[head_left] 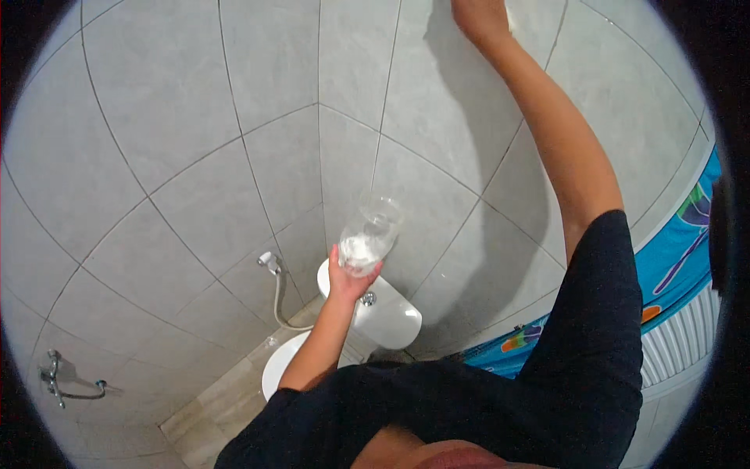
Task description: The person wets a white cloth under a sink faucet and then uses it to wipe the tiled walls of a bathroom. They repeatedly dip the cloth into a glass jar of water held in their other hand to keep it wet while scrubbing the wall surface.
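My left hand (pixel 350 283) is wrapped round the base of a clear, see-through jar (pixel 381 219). White stuff (pixel 359 249) lies in the jar's lower part; whether it is powder or paste I cannot make out. The jar tilts toward the tiled wall, above the toilet tank. High up, my right hand (pixel 478 19) reaches to the grey wall tiles (pixel 437 70) with the arm stretched out. Its fingers are cut off by the upper edge. Something small and white (pixel 512 22) shows just beside that wrist, too little of it to name.
Below my left hand stands a white toilet tank (pixel 394 324) with a round push button, and the toilet lid (pixel 277 363) is partly behind my forearm. A hand sprayer (pixel 269 260) hangs on the left wall, with a tap (pixel 53 379) farther left. A blue patterned curtain (pixel 676 250) hangs at right.
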A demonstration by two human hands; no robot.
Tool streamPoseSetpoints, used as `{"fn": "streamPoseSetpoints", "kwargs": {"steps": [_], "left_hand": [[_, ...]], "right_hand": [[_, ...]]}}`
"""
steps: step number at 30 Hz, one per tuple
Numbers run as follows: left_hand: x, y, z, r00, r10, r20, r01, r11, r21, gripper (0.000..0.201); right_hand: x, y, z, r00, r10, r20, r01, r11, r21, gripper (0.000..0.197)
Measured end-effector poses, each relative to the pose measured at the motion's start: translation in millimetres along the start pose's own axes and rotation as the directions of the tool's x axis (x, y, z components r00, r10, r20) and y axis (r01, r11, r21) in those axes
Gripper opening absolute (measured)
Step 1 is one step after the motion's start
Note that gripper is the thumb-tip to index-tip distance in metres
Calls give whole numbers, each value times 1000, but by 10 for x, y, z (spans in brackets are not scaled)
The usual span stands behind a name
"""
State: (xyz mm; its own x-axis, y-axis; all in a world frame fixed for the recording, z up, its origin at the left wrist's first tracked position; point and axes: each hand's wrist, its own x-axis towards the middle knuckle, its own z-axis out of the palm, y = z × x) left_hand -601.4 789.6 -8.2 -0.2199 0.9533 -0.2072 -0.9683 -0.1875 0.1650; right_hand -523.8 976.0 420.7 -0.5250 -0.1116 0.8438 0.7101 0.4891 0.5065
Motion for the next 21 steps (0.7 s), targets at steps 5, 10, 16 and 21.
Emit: {"fn": "streamPoseSetpoints", "kwargs": {"steps": [5,10,16,21], "left_hand": [[-122,71,-235,997,-28,-77,24,999,-46,55],[-195,171,-649,999,-32,-28,29,996,-89,57],[-406,310,-858,997,-19,-79,19,1000,-4,58],[-441,354,-779,996,-5,-90,10,998,54,59]], "right_hand": [[-273,-452,643,988,-139,74,151,969,-194,37],[-1537,-1307,998,862,-434,262,413,901,134,26],[-1166,-832,724,907,-343,243,344,938,41,21],[309,-249,414,992,-121,18,120,992,34,14]]}}
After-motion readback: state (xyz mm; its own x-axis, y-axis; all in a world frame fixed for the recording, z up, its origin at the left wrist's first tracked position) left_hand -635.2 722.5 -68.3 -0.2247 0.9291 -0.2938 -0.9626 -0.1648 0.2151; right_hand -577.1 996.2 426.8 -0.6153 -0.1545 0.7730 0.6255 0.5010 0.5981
